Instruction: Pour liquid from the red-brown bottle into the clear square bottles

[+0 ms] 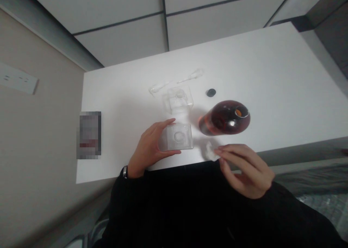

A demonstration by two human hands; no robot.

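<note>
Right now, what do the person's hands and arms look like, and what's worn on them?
The left hand and right hand are bare. Long black sleeves reach the wrists, and a narrow dark strap circles the left wrist.

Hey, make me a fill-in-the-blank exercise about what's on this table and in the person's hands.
The ____ hand grips a clear square box.
A small white wad lies by the right hand, at the ____ of the white table.
The bottle beside the held box looks dark ____.

Missing words: left; edge; red.
</note>
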